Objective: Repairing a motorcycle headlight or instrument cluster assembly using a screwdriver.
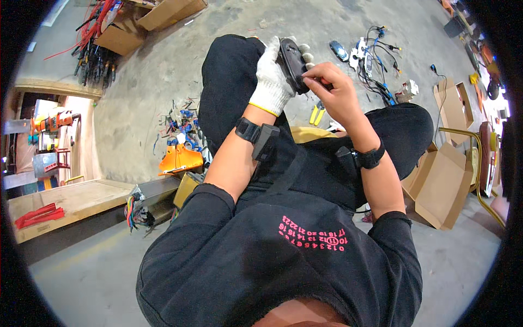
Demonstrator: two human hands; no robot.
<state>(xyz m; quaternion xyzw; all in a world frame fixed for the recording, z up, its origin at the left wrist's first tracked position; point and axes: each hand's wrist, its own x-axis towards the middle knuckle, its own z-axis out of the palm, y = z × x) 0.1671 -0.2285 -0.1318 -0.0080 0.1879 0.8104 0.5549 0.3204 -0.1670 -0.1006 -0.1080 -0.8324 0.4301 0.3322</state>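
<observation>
In the head view, my left hand [271, 77], in a white knit glove, grips a dark oval plastic part [292, 57] lengthwise above my lap, fingers wrapped round its far side. My bare right hand [332, 90] is closed at the part's near right edge, thumb and forefinger at its surface, holding a small red-and-black thing [326, 83] mostly hidden by the fingers, too hidden to name. Beyond my lap lie yellow-handled pliers [317, 113], a blue oval device [339, 50] and tangled cables with white connector pieces [358, 54].
An orange plastic piece [178, 159] and wire scraps [182, 122] lie left of my leg. Cardboard boxes [438, 191] sit right, beside a metal-framed chair [479, 163]. Cartons [120, 38] with cables lie back left. A wooden ledge [76, 204] runs along the left.
</observation>
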